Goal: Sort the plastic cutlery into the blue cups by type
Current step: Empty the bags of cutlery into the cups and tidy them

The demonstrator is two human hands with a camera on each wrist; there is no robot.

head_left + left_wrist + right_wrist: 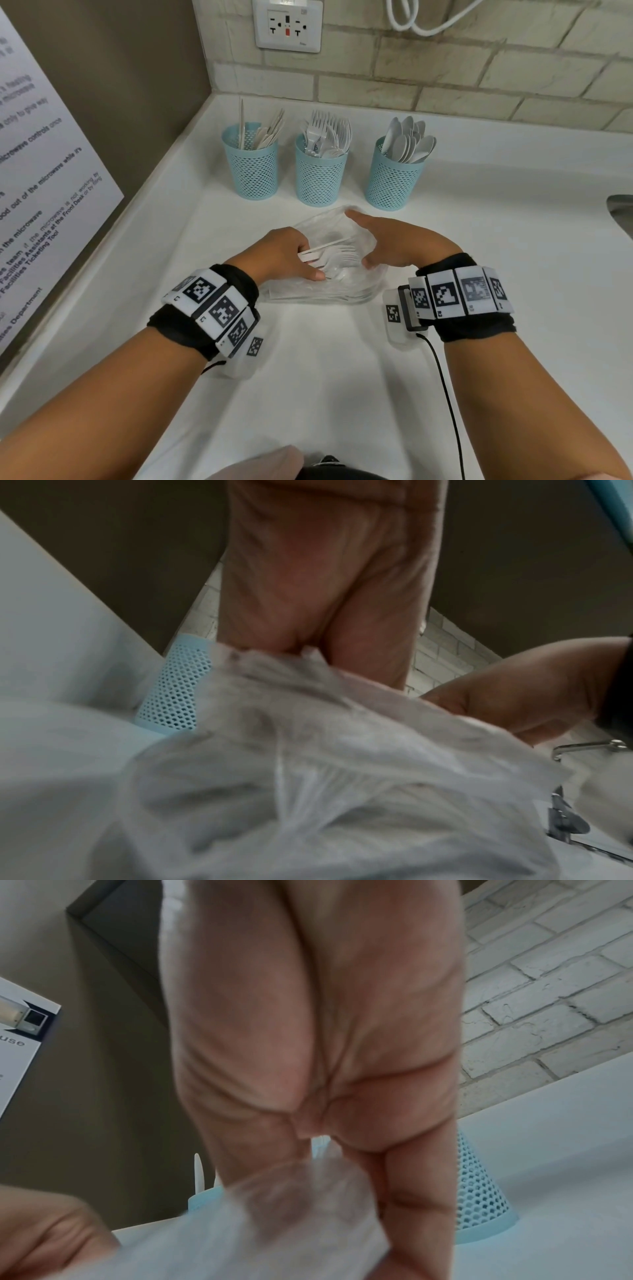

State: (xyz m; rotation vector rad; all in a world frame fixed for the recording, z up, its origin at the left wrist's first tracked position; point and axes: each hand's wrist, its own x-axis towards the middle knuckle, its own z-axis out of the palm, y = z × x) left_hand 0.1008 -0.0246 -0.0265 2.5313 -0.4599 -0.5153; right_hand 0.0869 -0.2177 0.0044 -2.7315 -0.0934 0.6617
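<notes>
Three blue mesh cups stand in a row at the back of the white counter: the left cup (254, 164) holds knives and sticks, the middle cup (320, 171) forks, the right cup (394, 174) spoons. In front of them lies a clear plastic bag (329, 287) with white cutlery inside. My left hand (310, 263) reaches into the bag and grips a bunch of white forks (329, 253) by the handles. My right hand (368, 240) rests against the bag's right side, index finger straight and thumb spread. The bag (325, 764) fills the left wrist view below the palm.
A wall socket (287, 25) and a white cable (428, 20) are on the brick wall behind. A printed notice (41, 171) leans along the left wall. A metal sink edge (620, 212) shows at the far right, with a faucet (589, 746) beyond.
</notes>
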